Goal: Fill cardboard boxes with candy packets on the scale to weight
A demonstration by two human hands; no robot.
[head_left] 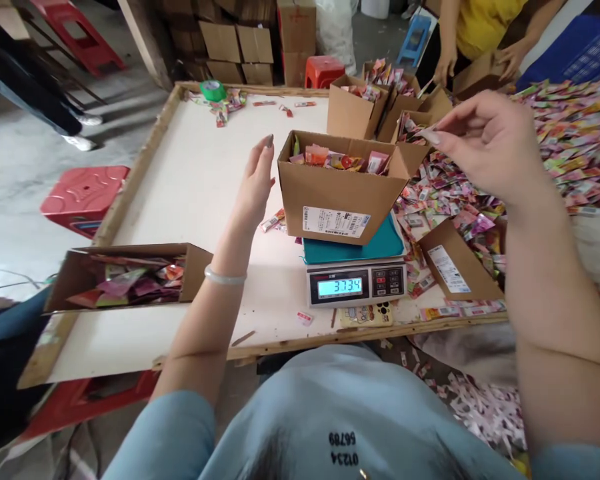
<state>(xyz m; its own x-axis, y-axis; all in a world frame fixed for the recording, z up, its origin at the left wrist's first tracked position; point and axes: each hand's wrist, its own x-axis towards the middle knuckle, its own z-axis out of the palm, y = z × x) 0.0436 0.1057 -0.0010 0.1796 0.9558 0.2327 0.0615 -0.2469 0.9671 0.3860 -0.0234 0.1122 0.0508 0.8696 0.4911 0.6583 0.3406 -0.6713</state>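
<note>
An open cardboard box (325,193) with a white label and several small candy-like packets (330,159) inside sits on the teal plate (375,243) of a digital scale (356,287), whose lit display shows digits. Beside the box's left wall is my left hand (256,179), fingers stretched upward, a small gap between it and the cardboard. My right hand (495,143) is raised by the box's upper right corner, thumb and forefinger pinched together. Whatever lies between those fingertips is too small to make out.
Another filled box (125,277) stands at the table's left end. Loose packets (570,147) heap across the right side, with a labelled box (457,263) among them. Behind are more filled boxes (353,110), green tape (213,90) and a co-worker in yellow (485,27).
</note>
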